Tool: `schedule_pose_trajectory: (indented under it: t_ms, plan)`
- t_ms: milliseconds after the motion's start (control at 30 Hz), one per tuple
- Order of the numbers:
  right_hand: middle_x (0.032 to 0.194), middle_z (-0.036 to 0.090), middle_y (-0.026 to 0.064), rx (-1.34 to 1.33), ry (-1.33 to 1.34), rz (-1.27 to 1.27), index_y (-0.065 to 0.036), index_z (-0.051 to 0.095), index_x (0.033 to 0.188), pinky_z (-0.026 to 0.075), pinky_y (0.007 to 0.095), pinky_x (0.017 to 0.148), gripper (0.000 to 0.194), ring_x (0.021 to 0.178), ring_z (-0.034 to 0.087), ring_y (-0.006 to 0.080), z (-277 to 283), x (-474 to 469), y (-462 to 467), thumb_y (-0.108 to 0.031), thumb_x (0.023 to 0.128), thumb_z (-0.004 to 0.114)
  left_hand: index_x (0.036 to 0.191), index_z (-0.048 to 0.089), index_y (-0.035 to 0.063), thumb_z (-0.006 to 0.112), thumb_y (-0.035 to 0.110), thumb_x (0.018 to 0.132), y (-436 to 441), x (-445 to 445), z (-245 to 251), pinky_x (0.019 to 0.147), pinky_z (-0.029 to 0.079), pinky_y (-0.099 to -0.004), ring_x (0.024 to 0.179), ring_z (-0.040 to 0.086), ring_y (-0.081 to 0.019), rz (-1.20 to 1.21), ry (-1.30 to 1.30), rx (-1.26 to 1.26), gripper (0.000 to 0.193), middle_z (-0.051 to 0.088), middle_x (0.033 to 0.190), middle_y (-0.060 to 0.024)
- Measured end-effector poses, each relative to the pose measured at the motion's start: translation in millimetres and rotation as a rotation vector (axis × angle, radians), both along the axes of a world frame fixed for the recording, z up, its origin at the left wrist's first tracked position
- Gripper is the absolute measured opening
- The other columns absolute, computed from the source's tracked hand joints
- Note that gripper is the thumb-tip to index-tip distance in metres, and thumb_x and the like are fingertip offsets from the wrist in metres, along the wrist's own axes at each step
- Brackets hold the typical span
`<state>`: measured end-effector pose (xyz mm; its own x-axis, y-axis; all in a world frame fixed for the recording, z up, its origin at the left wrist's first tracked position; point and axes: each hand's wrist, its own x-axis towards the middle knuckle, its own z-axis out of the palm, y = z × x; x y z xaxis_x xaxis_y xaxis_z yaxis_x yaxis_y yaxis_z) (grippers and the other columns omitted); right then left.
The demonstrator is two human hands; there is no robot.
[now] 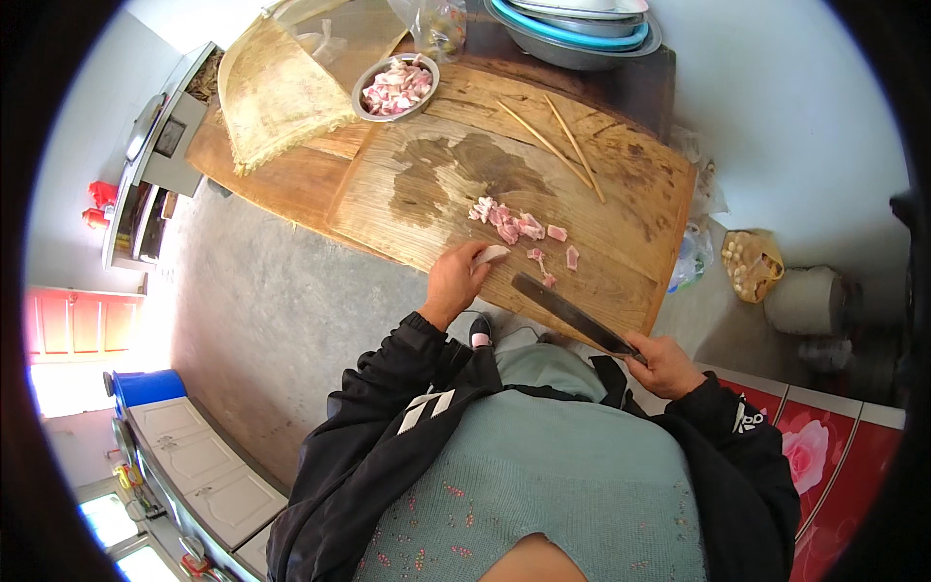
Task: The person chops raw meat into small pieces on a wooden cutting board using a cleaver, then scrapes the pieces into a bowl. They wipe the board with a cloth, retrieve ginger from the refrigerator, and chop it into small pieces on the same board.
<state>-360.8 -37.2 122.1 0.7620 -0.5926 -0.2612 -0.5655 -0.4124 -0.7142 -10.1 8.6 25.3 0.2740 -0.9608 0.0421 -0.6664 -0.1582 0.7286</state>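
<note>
My left hand (454,282) rests at the near edge of a wooden board (378,189), its fingers on a pale strip of meat (492,254). In my right hand (665,366) is the handle of a cleaver-like knife (571,314); the dark blade points up and left over the board's near edge, apart from the meat. Just beyond the blade lie several cut pieces of raw meat (509,222), some bunched together, a few separate. A metal bowl (435,93) filled with more cut meat stands at the board's far left.
Two wooden chopsticks (545,144) lie on the far right of the board. Behind it stand stacked basins (582,54) and a plastic bag (440,29). A yellowish lace-edged cloth (280,94) covers the left part. Bags (753,265) stand on the floor at right.
</note>
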Motion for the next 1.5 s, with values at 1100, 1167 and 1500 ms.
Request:
schedule_pose_trajectory:
  t_ms: [1100, 1167, 1500]
  plan:
    - [0.070, 0.061, 0.0179, -0.424, 0.230, 0.175, -0.005, 0.045, 0.097, 0.048, 0.0490, 0.053, 0.017, 0.062, 0.061, 0.0395, 10.5, 75.2, -17.7, -0.007, 0.081, 0.051, 0.097, 0.067, 0.0067, 0.067, 0.010, 0.076, -9.3, -29.7, -8.1, 0.077, 0.050, -0.0427, 0.094, 0.059, -0.0362, -0.056, -0.127, -0.151, 0.022, 0.062, 0.099, -0.0150]
    - [0.066, 0.060, 0.0193, -0.378, 0.273, 0.188, -0.005, 0.044, 0.097, 0.048, 0.0501, 0.053, 0.018, 0.060, 0.061, 0.0404, 7.5, 83.6, -23.1, -0.006, 0.081, 0.050, 0.097, 0.067, 0.0076, 0.067, 0.010, 0.076, -9.4, -29.8, -8.9, 0.077, 0.050, -0.0420, 0.093, 0.059, -0.0359, -0.066, -0.144, -0.145, 0.021, 0.062, 0.100, -0.0147]
    - [0.063, 0.058, 0.0232, -0.333, 0.162, 0.052, -0.001, 0.045, 0.103, 0.045, 0.0537, 0.054, 0.023, 0.060, 0.059, 0.0436, -23.6, 87.1, -29.0, -0.011, 0.083, 0.051, 0.087, 0.066, 0.0096, 0.063, 0.008, 0.075, -11.0, -34.3, -5.4, 0.072, 0.050, -0.0398, 0.088, 0.058, -0.0304, -0.088, -0.163, -0.157, 0.013, 0.061, 0.092, -0.0068]
